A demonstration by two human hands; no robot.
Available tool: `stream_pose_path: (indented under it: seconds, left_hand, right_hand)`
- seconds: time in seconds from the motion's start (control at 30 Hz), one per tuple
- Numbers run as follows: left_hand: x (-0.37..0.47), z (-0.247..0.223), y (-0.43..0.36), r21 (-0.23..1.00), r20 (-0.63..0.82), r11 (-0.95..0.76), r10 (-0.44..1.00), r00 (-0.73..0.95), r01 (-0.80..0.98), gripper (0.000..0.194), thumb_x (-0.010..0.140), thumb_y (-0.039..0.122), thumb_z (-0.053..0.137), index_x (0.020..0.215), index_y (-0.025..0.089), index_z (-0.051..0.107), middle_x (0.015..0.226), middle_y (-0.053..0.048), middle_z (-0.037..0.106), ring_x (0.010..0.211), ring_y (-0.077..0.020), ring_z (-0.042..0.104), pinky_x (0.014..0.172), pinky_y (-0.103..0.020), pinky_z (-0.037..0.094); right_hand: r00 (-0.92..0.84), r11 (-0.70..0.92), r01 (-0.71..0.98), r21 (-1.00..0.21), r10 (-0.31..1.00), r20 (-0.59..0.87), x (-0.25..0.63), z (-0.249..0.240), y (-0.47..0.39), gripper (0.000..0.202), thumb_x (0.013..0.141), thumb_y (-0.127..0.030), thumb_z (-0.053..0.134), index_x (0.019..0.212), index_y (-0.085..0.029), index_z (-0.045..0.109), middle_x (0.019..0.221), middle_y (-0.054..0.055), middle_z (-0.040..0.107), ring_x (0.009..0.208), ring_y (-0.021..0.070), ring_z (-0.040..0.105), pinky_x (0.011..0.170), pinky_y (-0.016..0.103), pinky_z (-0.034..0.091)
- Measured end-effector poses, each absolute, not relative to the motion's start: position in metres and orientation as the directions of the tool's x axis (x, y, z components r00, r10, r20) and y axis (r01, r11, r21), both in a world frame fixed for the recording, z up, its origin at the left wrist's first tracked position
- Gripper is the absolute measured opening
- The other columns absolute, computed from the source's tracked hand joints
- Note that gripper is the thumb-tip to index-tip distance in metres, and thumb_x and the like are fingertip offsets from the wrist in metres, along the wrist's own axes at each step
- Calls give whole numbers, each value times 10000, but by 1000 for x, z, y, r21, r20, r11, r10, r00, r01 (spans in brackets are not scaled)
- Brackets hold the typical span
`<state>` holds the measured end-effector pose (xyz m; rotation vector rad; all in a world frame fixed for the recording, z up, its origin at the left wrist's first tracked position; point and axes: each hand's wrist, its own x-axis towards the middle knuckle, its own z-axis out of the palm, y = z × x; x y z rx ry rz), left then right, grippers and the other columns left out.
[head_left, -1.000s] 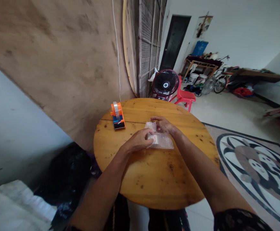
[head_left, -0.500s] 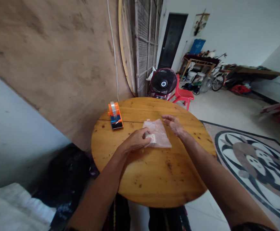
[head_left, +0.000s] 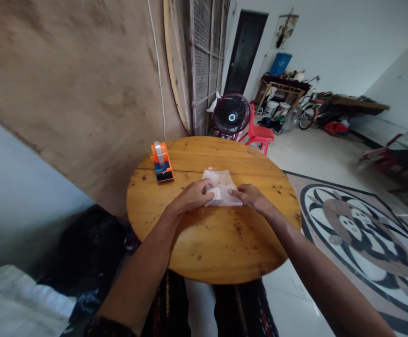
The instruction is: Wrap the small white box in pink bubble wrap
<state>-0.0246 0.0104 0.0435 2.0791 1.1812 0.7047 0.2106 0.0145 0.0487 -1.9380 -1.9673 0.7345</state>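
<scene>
The left hand [head_left: 193, 194] grips a white packet [head_left: 217, 193] on plastic [head_left: 223, 177], likely steadying it; the right hand [head_left: 250, 196] pinches the plastic's right edge.

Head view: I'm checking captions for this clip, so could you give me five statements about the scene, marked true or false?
1. The left hand is at the left side of the translucent plastic wrap. True.
2. The tape dispenser stands on the right side of the table. False: it stands on the left side.
3. The right hand is raised well clear of the wrap. False: it is at the wrap's right edge.
4. A red chair stands beyond the table. True.
5. The tabletop is square. False: it is round.
</scene>
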Motion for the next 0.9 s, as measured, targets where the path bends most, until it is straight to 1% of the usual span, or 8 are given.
stream_pose_path:
  seconds: [0.13, 0.27, 0.4, 0.47, 0.57, 0.7, 0.8, 0.9]
  left_hand:
    - [-25, 45, 9, 736, 155, -409, 877, 455, 539, 274, 778, 286, 510, 1008, 197, 627, 677, 32, 550, 617, -133, 483, 580, -247, 339]
    - [-26, 45, 10, 745, 171, -428, 864, 473, 512, 270, 777, 281, 509, 1005, 193, 624, 701, 24, 559, 628, -130, 481, 575, -241, 337]
    - [-27, 46, 10, 746, 167, -422, 867, 469, 514, 286, 773, 282, 512, 1018, 189, 625, 713, 18, 575, 635, -132, 487, 578, -241, 340]
    - [-26, 46, 10, 746, 166, -421, 868, 467, 516, 281, 770, 278, 513, 1011, 187, 625, 716, 17, 578, 635, -132, 487, 582, -243, 340]
    - [-26, 46, 9, 743, 166, -421, 869, 466, 520, 266, 769, 269, 509, 993, 187, 628, 714, 17, 575, 637, -134, 483, 582, -245, 338]
    - [-26, 46, 9, 738, 171, -420, 874, 455, 528, 265, 768, 272, 513, 992, 192, 627, 708, 20, 565, 635, -135, 478, 578, -247, 335]
    - [-26, 47, 8, 738, 175, -421, 874, 453, 527, 262, 769, 271, 510, 991, 193, 625, 695, 20, 554, 632, -136, 478, 571, -247, 331]
    - [-25, 47, 8, 749, 160, -404, 879, 449, 525, 261, 771, 271, 506, 990, 193, 625, 691, 18, 548, 638, -138, 484, 570, -244, 335]
  right_hand:
    - [-35, -79, 776, -626, 985, -168, 212, 42, 14, 335, 761, -473, 610, 624, -169, 571, 546, -12, 515, 528, 117, 451, 495, 246, 291]
    - [4, -69, 734, -675, 995, -97, 213, 37, 11, 251, 733, -405, 613, 652, -174, 556, 584, -21, 514, 557, 113, 443, 518, 238, 310]
    - [-3, -66, 677, -733, 996, -92, 205, 39, 9, 192, 711, -353, 611, 670, -175, 552, 616, -19, 530, 578, 116, 465, 540, 235, 343]
    - [6, -79, 648, -758, 995, -98, 202, 40, 9, 181, 691, -337, 629, 715, -172, 559, 658, -9, 562, 599, 124, 496, 554, 235, 366]
    - [7, -112, 623, -774, 991, -137, 201, 39, 8, 238, 673, -349, 651, 803, -156, 601, 721, 12, 615, 636, 140, 539, 574, 240, 390]
    - [-72, -119, 556, -823, 979, -191, 202, 35, 4, 263, 675, -410, 629, 728, -153, 606, 643, -8, 574, 586, 127, 496, 553, 241, 362]
    - [-86, -58, 483, -874, 990, -113, 197, 35, 0, 277, 685, -445, 612, 682, -174, 558, 590, -32, 510, 540, 106, 440, 521, 235, 332]
    - [-53, 2, 475, -880, 998, -26, 186, 39, -3, 274, 697, -445, 609, 645, -195, 510, 560, -42, 473, 508, 96, 417, 493, 230, 324]
